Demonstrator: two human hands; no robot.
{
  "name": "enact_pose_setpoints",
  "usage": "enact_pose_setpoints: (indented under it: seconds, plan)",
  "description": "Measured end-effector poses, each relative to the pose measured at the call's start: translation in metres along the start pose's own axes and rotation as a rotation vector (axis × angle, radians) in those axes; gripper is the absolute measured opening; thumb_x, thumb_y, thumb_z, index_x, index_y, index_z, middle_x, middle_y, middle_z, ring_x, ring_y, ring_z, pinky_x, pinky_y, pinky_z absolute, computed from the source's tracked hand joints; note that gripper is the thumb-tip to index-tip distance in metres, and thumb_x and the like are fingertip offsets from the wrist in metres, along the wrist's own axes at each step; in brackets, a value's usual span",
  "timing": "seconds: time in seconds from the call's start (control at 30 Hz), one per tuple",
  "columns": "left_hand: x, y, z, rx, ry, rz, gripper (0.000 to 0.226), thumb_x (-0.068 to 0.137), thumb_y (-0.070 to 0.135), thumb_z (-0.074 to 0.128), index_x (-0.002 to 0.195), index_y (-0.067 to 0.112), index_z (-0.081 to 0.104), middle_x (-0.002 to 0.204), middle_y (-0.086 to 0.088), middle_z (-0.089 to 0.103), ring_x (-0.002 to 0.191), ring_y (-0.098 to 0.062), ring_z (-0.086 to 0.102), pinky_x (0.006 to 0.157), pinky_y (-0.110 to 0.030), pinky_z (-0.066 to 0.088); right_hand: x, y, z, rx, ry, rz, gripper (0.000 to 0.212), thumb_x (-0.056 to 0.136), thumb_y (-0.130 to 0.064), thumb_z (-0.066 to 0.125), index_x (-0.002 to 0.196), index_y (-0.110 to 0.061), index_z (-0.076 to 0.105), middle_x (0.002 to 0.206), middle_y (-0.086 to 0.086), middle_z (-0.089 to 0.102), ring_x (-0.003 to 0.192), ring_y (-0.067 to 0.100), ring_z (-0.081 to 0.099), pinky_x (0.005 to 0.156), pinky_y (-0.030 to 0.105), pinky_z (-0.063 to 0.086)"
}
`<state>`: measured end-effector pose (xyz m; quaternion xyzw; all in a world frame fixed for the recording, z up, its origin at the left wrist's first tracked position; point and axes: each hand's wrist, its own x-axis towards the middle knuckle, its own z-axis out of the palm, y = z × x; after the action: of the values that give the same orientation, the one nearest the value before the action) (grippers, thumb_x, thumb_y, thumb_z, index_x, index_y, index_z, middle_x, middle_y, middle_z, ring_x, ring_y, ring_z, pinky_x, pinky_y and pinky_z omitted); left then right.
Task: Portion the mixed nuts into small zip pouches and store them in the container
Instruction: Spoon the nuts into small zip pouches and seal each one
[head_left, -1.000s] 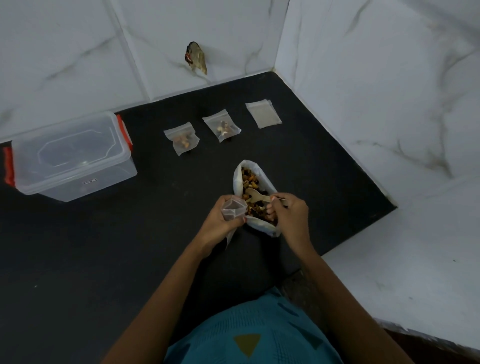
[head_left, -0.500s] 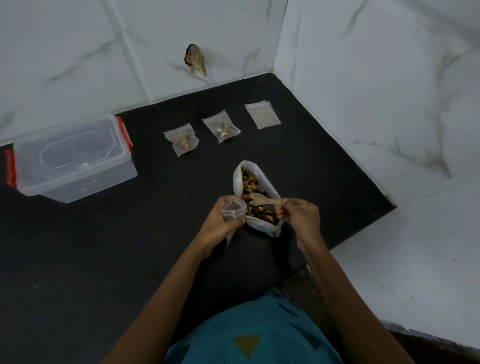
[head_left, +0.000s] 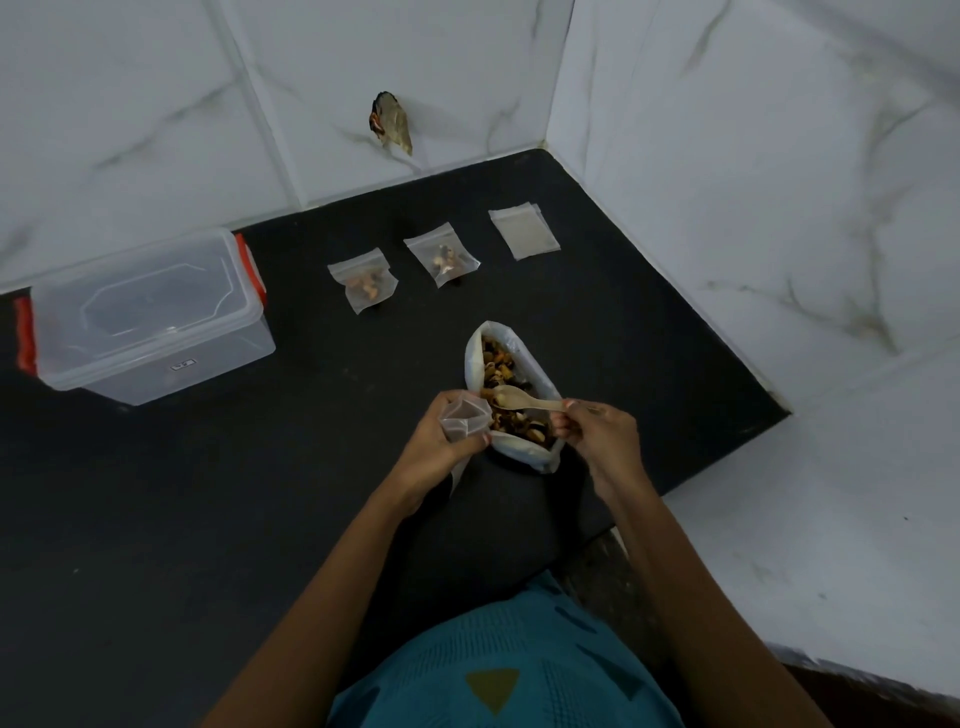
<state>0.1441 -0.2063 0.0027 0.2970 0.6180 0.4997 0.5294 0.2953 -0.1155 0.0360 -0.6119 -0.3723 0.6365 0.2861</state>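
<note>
A white bag of mixed nuts (head_left: 524, 447) stands open on the black counter. My left hand (head_left: 441, 447) grips a small clear zip pouch (head_left: 464, 418) with its mouth held open, right beside the bag's left edge. My right hand (head_left: 597, 431) pinches the handle of a wooden spoon (head_left: 524, 400), whose bowl carries a few nuts above the bag, close to the pouch mouth. Two filled pouches (head_left: 363, 280) (head_left: 441, 257) and one flat empty pouch (head_left: 523, 233) lie in a row farther back. The clear container (head_left: 150, 322) with red clips sits at the left, lid on.
White marble walls close the counter (head_left: 260, 493) at the back and right, meeting in a corner. A small brownish object (head_left: 392, 123) hangs on the back wall. The counter's right edge steps to a white ledge (head_left: 831, 493). My teal shirt fills the bottom.
My right hand drew back to the right and lifted the spoon out of the nuts, its loaded bowl now level near the pouch mouth. The left hand kept the pouch still.
</note>
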Motion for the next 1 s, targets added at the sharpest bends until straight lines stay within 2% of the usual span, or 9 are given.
enact_pose_setpoints:
  seconds: [0.07,0.23,0.3,0.43,0.7,0.77,0.9,1.0]
  plan:
    - [0.0,0.0,0.001,-0.003,-0.007,-0.003,0.038,0.081,0.003,0.063,0.105,0.03,0.05,0.113,0.006,0.056,0.107,-0.007,0.054,0.086,-0.023,0.046,-0.001,0.004,0.003,-0.04,0.012,-0.025,0.012,0.09,-0.005,0.053,0.093,0.0,0.063,0.07,0.008,0.063,0.061,0.01,0.058,0.06,0.017,0.051]
    - [-0.001,0.0,0.001,-0.011,-0.012,0.008,0.036,0.082,0.004,0.062,0.104,0.03,0.051,0.113,0.006,0.057,0.107,-0.007,0.055,0.082,-0.023,0.046,-0.006,0.008,0.013,-0.24,0.023,-0.232,0.011,0.092,-0.007,0.052,0.096,-0.009,0.062,0.069,0.0,0.062,0.059,0.005,0.058,0.055,0.011,0.049]
    - [-0.001,-0.001,0.001,-0.013,-0.015,0.012,0.035,0.083,0.003,0.062,0.104,0.03,0.051,0.113,0.005,0.057,0.107,-0.007,0.055,0.081,-0.022,0.046,-0.006,0.007,0.012,-0.253,0.024,-0.217,0.011,0.091,-0.007,0.052,0.095,-0.009,0.062,0.069,0.0,0.062,0.059,0.006,0.058,0.055,0.012,0.049]
    - [-0.001,-0.002,0.0,-0.009,-0.01,0.005,0.035,0.083,0.005,0.063,0.105,0.03,0.052,0.116,0.003,0.057,0.108,-0.009,0.056,0.083,-0.023,0.046,-0.007,0.003,0.009,-0.126,0.007,-0.083,0.011,0.091,-0.006,0.052,0.092,-0.003,0.063,0.068,0.005,0.062,0.058,0.009,0.057,0.05,0.01,0.049]
    - [0.0,-0.001,-0.001,-0.009,-0.009,-0.016,0.039,0.082,0.004,0.062,0.107,0.032,0.05,0.118,0.003,0.055,0.109,-0.009,0.054,0.087,-0.025,0.046,-0.007,0.0,-0.003,0.058,-0.013,0.068,0.011,0.09,-0.004,0.053,0.091,0.001,0.062,0.073,0.009,0.062,0.065,0.012,0.058,0.069,0.025,0.051]
    - [-0.001,-0.001,-0.001,-0.008,-0.009,-0.016,0.039,0.083,0.004,0.062,0.107,0.031,0.05,0.117,0.004,0.055,0.109,-0.008,0.054,0.086,-0.024,0.046,-0.008,0.001,-0.004,0.063,-0.013,0.061,0.011,0.09,-0.005,0.053,0.091,0.001,0.062,0.073,0.009,0.063,0.065,0.012,0.058,0.07,0.024,0.051]
    - [0.0,-0.001,0.0,0.01,-0.012,-0.011,0.038,0.083,0.005,0.062,0.106,0.032,0.05,0.116,0.005,0.055,0.108,-0.007,0.054,0.083,-0.023,0.046,-0.009,0.007,0.007,-0.06,0.027,-0.046,0.011,0.091,-0.007,0.053,0.093,-0.002,0.063,0.069,0.006,0.063,0.059,0.009,0.059,0.054,0.013,0.05]
    - [-0.001,-0.001,-0.001,0.014,-0.012,-0.007,0.038,0.083,0.004,0.062,0.105,0.032,0.05,0.116,0.005,0.055,0.107,-0.007,0.054,0.082,-0.022,0.045,-0.008,0.01,0.014,-0.098,0.022,-0.101,0.013,0.091,-0.008,0.054,0.095,-0.001,0.064,0.067,0.005,0.064,0.056,0.008,0.059,0.053,0.012,0.05]
